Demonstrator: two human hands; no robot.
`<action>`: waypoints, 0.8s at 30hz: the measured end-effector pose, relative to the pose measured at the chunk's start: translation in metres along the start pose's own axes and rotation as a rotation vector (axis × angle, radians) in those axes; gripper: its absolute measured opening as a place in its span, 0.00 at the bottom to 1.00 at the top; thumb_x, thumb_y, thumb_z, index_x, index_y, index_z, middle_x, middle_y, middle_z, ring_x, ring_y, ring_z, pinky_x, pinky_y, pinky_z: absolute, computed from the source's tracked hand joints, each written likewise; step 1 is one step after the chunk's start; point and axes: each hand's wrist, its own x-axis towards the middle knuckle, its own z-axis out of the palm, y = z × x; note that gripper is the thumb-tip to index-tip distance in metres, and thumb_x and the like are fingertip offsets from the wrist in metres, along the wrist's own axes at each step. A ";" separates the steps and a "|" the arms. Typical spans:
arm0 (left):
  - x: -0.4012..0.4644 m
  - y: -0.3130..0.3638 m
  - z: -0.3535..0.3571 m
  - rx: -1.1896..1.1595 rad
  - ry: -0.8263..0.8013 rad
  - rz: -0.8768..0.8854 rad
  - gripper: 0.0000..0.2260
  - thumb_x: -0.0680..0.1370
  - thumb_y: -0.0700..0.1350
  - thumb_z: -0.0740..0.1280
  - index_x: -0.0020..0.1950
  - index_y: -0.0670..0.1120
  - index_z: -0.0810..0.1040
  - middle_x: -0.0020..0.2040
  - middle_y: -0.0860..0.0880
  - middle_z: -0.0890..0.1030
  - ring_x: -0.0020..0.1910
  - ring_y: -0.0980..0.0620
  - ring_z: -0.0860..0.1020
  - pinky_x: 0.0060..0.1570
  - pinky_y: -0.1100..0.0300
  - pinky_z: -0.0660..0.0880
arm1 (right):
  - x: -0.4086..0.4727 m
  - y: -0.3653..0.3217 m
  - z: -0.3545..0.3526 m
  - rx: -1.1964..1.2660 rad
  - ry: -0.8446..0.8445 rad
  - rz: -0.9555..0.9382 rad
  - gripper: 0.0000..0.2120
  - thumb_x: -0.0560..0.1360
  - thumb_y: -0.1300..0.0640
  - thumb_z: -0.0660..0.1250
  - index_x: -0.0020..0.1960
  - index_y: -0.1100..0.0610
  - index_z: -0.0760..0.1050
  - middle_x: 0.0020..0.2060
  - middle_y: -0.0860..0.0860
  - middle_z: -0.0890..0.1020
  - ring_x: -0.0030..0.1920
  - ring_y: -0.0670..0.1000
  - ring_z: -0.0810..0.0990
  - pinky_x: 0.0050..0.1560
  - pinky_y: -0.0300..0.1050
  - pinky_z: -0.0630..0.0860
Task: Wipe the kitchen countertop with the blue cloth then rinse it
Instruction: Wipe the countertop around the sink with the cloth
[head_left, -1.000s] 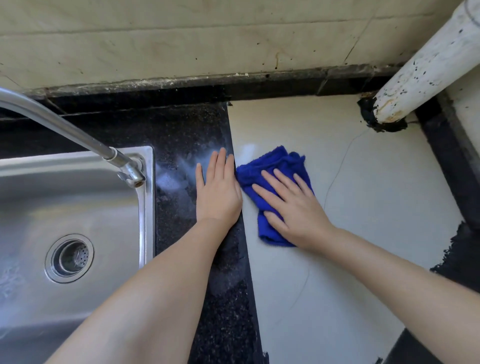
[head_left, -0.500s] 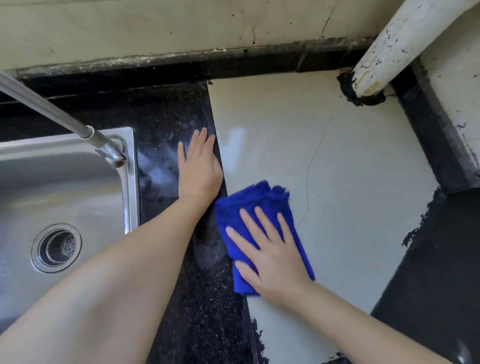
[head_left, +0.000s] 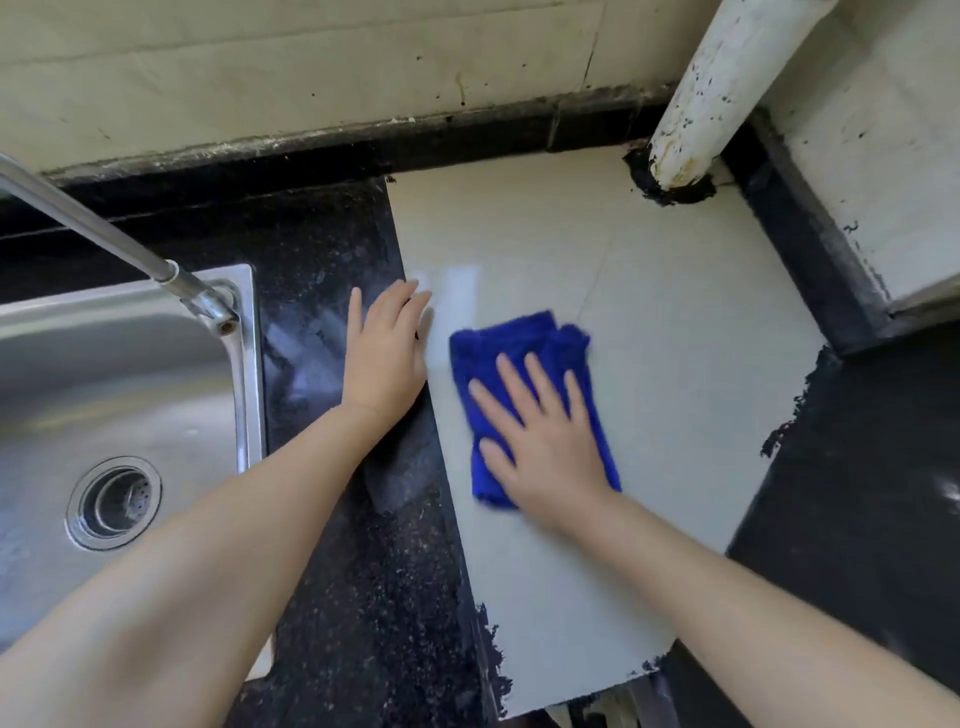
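Observation:
A folded blue cloth (head_left: 519, 345) lies flat on the cream tile countertop (head_left: 675, 374), near its left edge. My right hand (head_left: 540, 441) presses down on the cloth with fingers spread and straight, covering its near half. My left hand (head_left: 387, 351) rests flat, palm down, on the black speckled counter strip (head_left: 363, 571) just left of the cloth, its fingertips reaching the tile's edge. The two hands are a short gap apart.
A steel sink (head_left: 47, 426) with a round drain (head_left: 113, 503) fills the left side, and a metal tap (head_left: 104, 241) slants over its rim. A white pipe (head_left: 717, 88) rises at the tile's back right corner. A cream wall runs behind; black surface lies to the right.
My right hand slid the cloth first toward me along the tile's left edge, then away and to the right, onto the tile. The left hand stayed flat on the black strip.

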 end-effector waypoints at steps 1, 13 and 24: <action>-0.008 0.004 0.000 -0.010 -0.026 0.009 0.24 0.73 0.44 0.46 0.61 0.39 0.75 0.63 0.41 0.75 0.65 0.43 0.72 0.70 0.41 0.50 | -0.043 -0.019 0.002 -0.004 -0.027 -0.155 0.27 0.75 0.42 0.54 0.73 0.45 0.62 0.74 0.52 0.62 0.73 0.58 0.60 0.69 0.62 0.53; -0.025 0.100 0.039 0.025 -0.163 0.016 0.23 0.73 0.45 0.44 0.61 0.43 0.71 0.70 0.43 0.67 0.72 0.45 0.62 0.69 0.38 0.45 | 0.045 0.219 -0.045 -0.003 -0.061 0.460 0.25 0.80 0.43 0.43 0.76 0.46 0.47 0.77 0.49 0.50 0.76 0.53 0.47 0.74 0.56 0.44; -0.010 0.184 0.058 -0.124 -0.160 0.173 0.19 0.75 0.36 0.57 0.66 0.43 0.70 0.72 0.43 0.65 0.73 0.47 0.60 0.71 0.45 0.39 | -0.207 0.106 -0.027 -0.097 -0.202 -0.070 0.27 0.78 0.43 0.50 0.76 0.45 0.52 0.75 0.48 0.58 0.75 0.55 0.54 0.70 0.57 0.52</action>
